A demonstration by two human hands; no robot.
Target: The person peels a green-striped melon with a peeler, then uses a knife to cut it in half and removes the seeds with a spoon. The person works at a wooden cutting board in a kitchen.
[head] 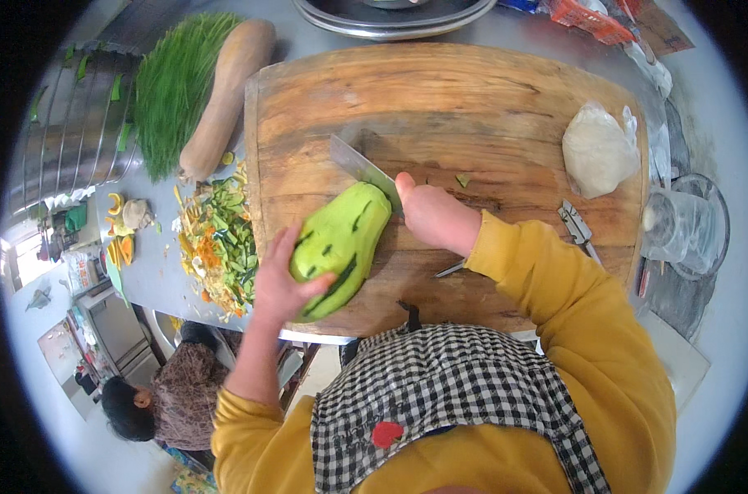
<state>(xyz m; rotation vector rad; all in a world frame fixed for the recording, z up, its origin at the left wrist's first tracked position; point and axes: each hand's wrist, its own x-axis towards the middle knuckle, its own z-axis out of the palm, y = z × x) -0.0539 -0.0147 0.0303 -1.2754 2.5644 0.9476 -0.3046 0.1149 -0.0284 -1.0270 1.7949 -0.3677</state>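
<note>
On a thick wooden cutting board point(448, 123) lies a large pale-green peeled gourd point(343, 247), with dark strips of skin left in its grooves. My left hand point(287, 275) rests on the gourd's near left side, thumb and fingers spread around it. In my right hand point(433, 213) is a cleaver point(365, 167), held by its handle, which the fist hides. Its broad blade stands beside the far end of the gourd; whether it touches the flesh I cannot tell. A small green scrap point(462, 180) lies to the right of that hand.
A heap of vegetable peelings point(219, 241) lies left of the board, below a long butternut squash point(232, 92) and green chives point(170, 92). On the board's right are a tied plastic bag point(599, 151) and a peeler point(575, 222). A person point(176, 389) is at lower left.
</note>
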